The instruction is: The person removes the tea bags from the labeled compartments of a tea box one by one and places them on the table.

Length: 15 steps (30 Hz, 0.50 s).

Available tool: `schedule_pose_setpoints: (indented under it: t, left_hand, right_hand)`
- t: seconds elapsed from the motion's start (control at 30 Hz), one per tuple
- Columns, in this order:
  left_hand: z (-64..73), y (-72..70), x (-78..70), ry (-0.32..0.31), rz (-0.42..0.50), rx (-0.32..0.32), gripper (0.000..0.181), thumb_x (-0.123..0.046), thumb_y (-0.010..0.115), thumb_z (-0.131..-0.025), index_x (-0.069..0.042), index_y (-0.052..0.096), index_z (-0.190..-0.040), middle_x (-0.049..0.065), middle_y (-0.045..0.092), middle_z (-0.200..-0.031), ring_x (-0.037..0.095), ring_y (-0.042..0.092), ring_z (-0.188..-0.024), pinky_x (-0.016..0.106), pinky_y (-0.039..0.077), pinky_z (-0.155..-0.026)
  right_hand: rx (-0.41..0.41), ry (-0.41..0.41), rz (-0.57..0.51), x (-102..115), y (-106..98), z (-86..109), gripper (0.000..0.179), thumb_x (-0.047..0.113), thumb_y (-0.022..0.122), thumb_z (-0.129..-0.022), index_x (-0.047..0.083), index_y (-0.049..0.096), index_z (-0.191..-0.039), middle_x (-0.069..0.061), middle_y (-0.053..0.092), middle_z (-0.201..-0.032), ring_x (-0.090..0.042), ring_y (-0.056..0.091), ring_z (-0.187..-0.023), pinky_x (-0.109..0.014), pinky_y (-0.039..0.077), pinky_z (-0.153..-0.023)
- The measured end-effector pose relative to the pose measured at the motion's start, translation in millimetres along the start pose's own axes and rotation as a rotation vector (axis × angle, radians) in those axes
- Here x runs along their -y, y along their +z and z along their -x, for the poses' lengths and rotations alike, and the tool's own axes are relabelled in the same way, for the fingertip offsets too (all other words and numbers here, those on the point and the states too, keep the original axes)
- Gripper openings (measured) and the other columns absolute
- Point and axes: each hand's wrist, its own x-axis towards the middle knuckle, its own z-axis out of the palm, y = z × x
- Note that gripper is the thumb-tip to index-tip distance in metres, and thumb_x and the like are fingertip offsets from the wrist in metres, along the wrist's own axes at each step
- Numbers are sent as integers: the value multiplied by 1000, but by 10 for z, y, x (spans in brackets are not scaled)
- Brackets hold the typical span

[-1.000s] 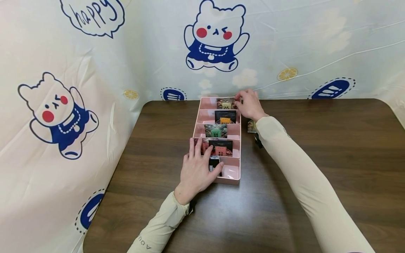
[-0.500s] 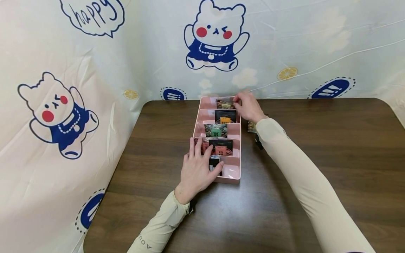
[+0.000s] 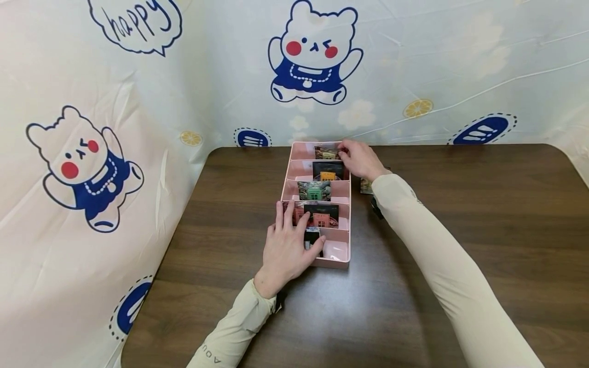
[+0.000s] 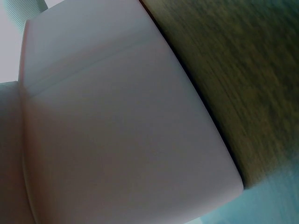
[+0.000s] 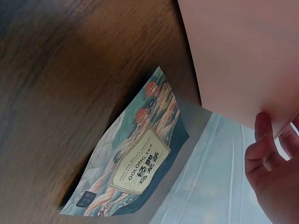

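Note:
A pink box (image 3: 338, 251) with several compartments stands lengthwise on the table, tea sachets upright inside. My right hand (image 3: 362, 159) reaches over its far right corner, thumb and forefinger pinching the right edge of an olive-labelled tea sachet (image 3: 324, 153) in the farthest compartment. In the right wrist view, one fingertip (image 5: 264, 122) of that hand touches the box's outer wall. My left hand (image 3: 286, 249) rests on the near left part of the box with fingers spread, partly covering a red sachet (image 3: 298, 213) and a black packet (image 3: 312, 235).
An oolong tea sachet (image 5: 140, 158) lies on the table (image 3: 428, 204) right of the box, partly behind the right forearm. Middle compartments hold a yellow-labelled black sachet (image 3: 327, 169), a green-labelled one (image 3: 314, 190) and a red-labelled black one (image 3: 322, 214). A printed curtain (image 3: 391, 66) hangs behind.
My right hand has shifted slightly left and nearer at the far compartment, and the sachet there shows less of its label. My left hand stays in place.

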Motion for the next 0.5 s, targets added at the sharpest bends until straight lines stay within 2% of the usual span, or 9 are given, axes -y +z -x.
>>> schedule_pose_setpoints:
  t: [0.23, 0.5]
  left_hand:
    - [3, 0, -8, -5, 7, -1, 69, -65, 46, -87, -19, 52, -139, 12, 24, -158, 38, 12, -149, 57, 42, -95]
    - [6, 4, -8, -1, 13, -10, 69, -65, 46, -87, -19, 53, -138, 13, 26, -157, 39, 13, -149, 58, 43, -95]
  right_hand:
    - [6, 15, 7, 37, -29, 27, 30, 20, 45, -101, 9, 58, -126, -11, 64, -116, -26, 56, -83, -39, 44, -75]
    - [-9, 20, 15, 49, -17, 39, 28, 19, 45, -101, 9, 59, -122, -11, 65, -110, -26, 57, -79, -40, 44, -73]
